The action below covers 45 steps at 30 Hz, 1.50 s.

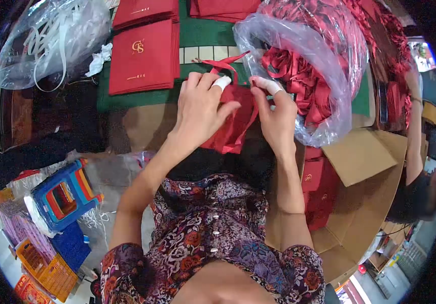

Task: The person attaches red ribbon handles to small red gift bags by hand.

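Note:
A red paper bag with ribbon handles lies between my hands at the table's near edge. My left hand bends its fingers over the bag's upper left edge, its thumb stretched across the bag's front. White tape wraps one of its fingers. A loop of red ribbon rises just beyond those fingertips. At the bag's upper right corner, my right hand pinches the red ribbon between thumb and a white-taped index finger. Part of the ribbon hangs down the bag's right side.
Flat red bags are stacked at left. A clear plastic sack of red ribbons stands at right, and another bag holds white ribbons. An open cardboard box contains red bags. Plastic stools stand lower left. Another person's arm shows far right.

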Each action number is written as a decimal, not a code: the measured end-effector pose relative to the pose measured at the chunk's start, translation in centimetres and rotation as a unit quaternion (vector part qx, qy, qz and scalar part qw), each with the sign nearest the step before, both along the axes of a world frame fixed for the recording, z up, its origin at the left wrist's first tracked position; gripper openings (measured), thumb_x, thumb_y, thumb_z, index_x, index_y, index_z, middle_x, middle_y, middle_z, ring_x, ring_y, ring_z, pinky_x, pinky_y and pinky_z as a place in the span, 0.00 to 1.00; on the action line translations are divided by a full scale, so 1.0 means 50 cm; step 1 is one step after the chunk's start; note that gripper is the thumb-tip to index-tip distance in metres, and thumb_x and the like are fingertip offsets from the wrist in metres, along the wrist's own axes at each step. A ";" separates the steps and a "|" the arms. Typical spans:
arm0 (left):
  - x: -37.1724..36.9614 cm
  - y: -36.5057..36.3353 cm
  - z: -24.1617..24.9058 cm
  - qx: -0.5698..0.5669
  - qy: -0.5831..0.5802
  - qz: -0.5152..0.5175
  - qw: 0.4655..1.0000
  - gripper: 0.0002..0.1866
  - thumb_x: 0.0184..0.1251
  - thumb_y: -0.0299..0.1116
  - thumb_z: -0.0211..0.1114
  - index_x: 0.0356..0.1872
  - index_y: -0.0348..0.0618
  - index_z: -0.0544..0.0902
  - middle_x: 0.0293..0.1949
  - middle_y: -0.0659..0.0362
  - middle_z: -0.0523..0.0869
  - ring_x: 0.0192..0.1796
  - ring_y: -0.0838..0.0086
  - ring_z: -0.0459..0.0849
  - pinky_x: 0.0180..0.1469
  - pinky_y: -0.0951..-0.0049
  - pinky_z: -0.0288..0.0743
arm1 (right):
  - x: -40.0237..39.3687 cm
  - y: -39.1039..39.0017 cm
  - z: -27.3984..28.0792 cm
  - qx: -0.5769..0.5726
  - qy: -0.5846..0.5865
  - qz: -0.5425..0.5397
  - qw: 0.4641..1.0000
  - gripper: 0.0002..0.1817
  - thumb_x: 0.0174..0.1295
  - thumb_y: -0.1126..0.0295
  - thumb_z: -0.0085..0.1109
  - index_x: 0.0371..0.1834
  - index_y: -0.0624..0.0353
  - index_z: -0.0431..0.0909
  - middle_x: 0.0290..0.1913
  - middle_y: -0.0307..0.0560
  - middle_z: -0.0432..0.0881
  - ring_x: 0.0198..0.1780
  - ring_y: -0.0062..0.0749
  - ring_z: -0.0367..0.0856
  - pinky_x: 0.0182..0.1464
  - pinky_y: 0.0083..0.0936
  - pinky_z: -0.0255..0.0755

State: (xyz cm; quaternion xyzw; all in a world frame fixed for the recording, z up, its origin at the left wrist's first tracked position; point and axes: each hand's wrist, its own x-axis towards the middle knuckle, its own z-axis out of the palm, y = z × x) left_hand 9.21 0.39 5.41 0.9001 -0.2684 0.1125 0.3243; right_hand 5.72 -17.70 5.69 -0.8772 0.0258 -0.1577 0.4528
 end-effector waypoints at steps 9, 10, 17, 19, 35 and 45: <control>0.009 -0.007 0.002 0.108 0.039 -0.004 0.993 0.26 0.51 0.42 0.78 0.51 0.43 0.83 0.50 0.54 0.81 0.53 0.56 0.76 0.53 0.56 0.70 | -0.044 0.005 -0.021 0.019 0.042 -0.016 0.999 0.07 0.66 0.75 0.66 0.45 0.64 0.83 0.34 0.42 0.86 0.35 0.17 0.81 0.40 0.20 0.76; 0.010 -0.006 0.000 0.108 0.039 -0.005 0.993 0.26 0.51 0.42 0.78 0.51 0.43 0.83 0.50 0.54 0.81 0.53 0.56 0.76 0.53 0.56 0.70 | -0.050 0.007 -0.020 0.019 0.042 -0.017 0.999 0.07 0.66 0.75 0.66 0.45 0.64 0.83 0.34 0.42 0.86 0.35 0.17 0.81 0.40 0.20 0.76; 0.003 0.000 0.009 0.085 0.021 -0.006 0.996 0.26 0.52 0.43 0.78 0.52 0.46 0.85 0.49 0.54 0.81 0.53 0.57 0.76 0.54 0.57 0.68 | -0.061 0.020 -0.031 -0.024 0.028 -0.015 0.999 0.07 0.66 0.75 0.65 0.44 0.64 0.84 0.36 0.47 0.87 0.32 0.26 0.83 0.37 0.24 0.76; 0.003 0.000 0.005 0.104 0.004 0.000 0.995 0.26 0.52 0.42 0.78 0.52 0.46 0.85 0.49 0.54 0.81 0.53 0.57 0.76 0.54 0.57 0.67 | -0.058 0.020 -0.032 -0.042 0.016 -0.011 0.999 0.07 0.65 0.74 0.66 0.44 0.64 0.84 0.37 0.50 0.87 0.33 0.31 0.84 0.39 0.26 0.77; -0.004 -0.002 0.019 0.035 0.042 -0.019 0.998 0.07 0.64 0.31 0.68 0.42 0.45 0.84 0.32 0.54 0.82 0.40 0.59 0.79 0.51 0.59 0.63 | -0.039 0.043 0.000 0.082 0.126 -0.032 0.988 0.07 0.63 0.73 0.67 0.41 0.63 0.84 0.33 0.44 0.87 0.32 0.22 0.84 0.38 0.23 0.77; -0.023 -0.009 0.022 -0.006 0.037 -0.011 0.999 0.07 0.63 0.29 0.68 0.42 0.46 0.83 0.33 0.56 0.84 0.41 0.60 0.79 0.52 0.58 0.63 | -0.047 0.050 0.005 0.052 0.076 -0.031 0.995 0.08 0.63 0.75 0.69 0.42 0.64 0.82 0.36 0.45 0.88 0.36 0.24 0.86 0.41 0.24 0.79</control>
